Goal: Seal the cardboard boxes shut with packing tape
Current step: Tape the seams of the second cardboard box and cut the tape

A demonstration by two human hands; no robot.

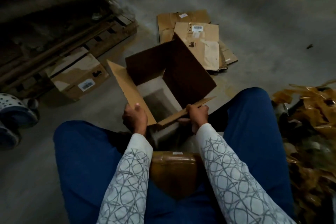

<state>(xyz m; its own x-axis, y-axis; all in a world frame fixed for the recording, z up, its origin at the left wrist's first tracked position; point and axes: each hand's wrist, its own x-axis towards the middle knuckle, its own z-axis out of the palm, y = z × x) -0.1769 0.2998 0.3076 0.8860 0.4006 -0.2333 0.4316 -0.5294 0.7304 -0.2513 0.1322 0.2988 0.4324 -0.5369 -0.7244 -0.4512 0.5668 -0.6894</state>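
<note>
Head view: I see the open box (189, 76) on the floor between the knees, 4 flaps up; left hand (135, 118) grips the left flap (127, 85); right hand (198, 114) clamps the near flap (174, 119); tape roll (172, 169) lies in the lap, behind both hands, equally near.

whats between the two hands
The near corner of the open cardboard box, whose flaps the left hand and right hand each grip; shown in the head view.

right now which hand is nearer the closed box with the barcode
Left. The left hand holds the open box by its left flap, on the side toward the closed box; the right hand grips the near flap, farther off.
</note>
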